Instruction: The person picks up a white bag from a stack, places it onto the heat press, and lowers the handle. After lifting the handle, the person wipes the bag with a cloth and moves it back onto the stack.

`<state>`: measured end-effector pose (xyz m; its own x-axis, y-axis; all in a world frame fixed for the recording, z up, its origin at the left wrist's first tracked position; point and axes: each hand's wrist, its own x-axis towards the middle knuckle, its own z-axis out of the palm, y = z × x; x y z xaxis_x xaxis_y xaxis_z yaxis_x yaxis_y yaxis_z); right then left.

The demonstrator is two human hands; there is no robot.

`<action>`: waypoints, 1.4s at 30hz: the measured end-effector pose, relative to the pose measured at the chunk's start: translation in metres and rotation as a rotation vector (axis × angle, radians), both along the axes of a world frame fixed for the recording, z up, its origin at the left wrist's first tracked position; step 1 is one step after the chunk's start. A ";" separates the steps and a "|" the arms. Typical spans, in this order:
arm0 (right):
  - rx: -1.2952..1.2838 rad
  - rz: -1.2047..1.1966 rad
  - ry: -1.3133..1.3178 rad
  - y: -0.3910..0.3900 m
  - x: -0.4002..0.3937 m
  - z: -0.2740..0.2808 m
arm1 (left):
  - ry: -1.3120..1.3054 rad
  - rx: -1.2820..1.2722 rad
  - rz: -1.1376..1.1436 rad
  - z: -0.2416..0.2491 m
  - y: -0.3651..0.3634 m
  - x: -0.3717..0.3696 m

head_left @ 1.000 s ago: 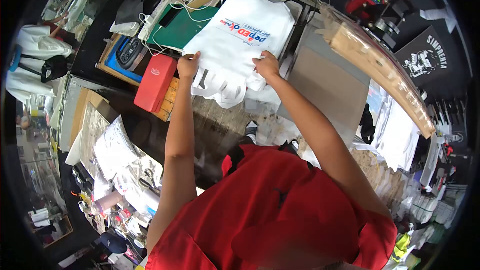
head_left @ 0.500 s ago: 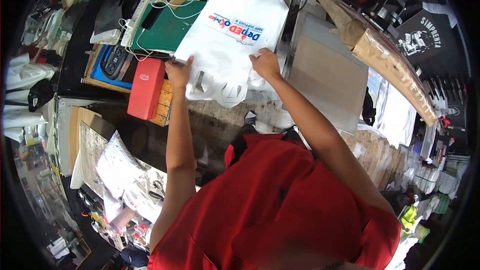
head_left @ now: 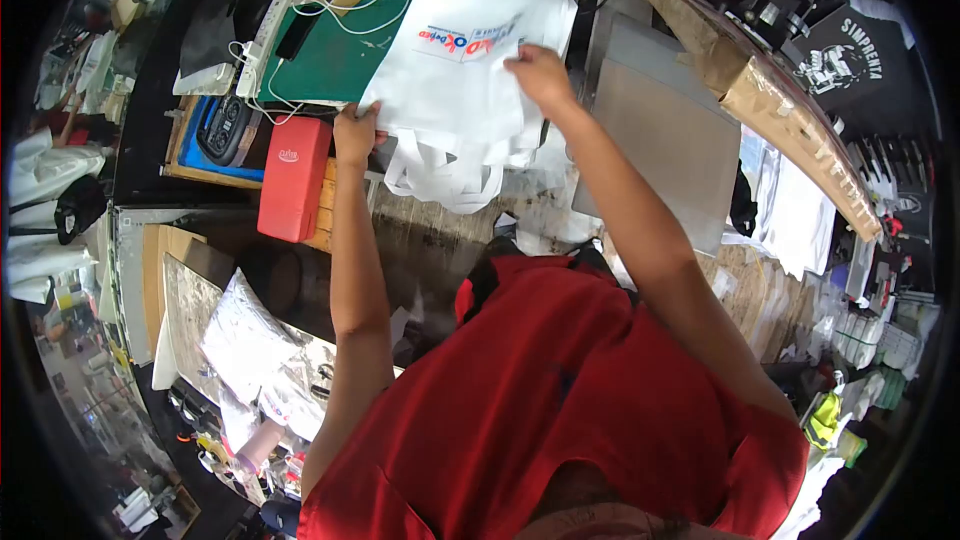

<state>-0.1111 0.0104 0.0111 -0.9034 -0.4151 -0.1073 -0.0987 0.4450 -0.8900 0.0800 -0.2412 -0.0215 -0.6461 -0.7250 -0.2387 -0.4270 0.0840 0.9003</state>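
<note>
A white tote bag [head_left: 440, 90] with a red and blue print lies on a stack of similar bags at the top middle, its loop handles [head_left: 443, 176] toward me. My left hand [head_left: 357, 134] pinches the bag's near left corner. Over its right side, my right hand [head_left: 543, 78] has fingers closed on the fabric, which looks lifted or folded there. Part of the print is hidden by this fold.
Left of the bags are a green board [head_left: 335, 55] with a phone [head_left: 295, 37], a power strip [head_left: 263, 45] and a red box [head_left: 294, 180]. A grey flat panel [head_left: 660, 130] lies to the right, beside a long brown paper-wrapped piece [head_left: 790, 130].
My right hand has moved up and slightly right, and the bag's print is now partly covered. The handles lie flatter and closer together. My left hand stays near the same corner.
</note>
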 end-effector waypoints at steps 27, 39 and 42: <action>-0.013 0.035 -0.713 0.023 0.026 -0.056 | 0.069 -0.801 0.038 -0.092 0.085 0.059; 0.064 -0.006 -0.606 0.021 0.034 -0.056 | -0.229 -0.205 -0.185 -0.076 0.013 0.071; 0.138 0.016 -0.566 0.018 0.037 -0.057 | -0.312 -0.386 -0.385 -0.119 0.004 0.064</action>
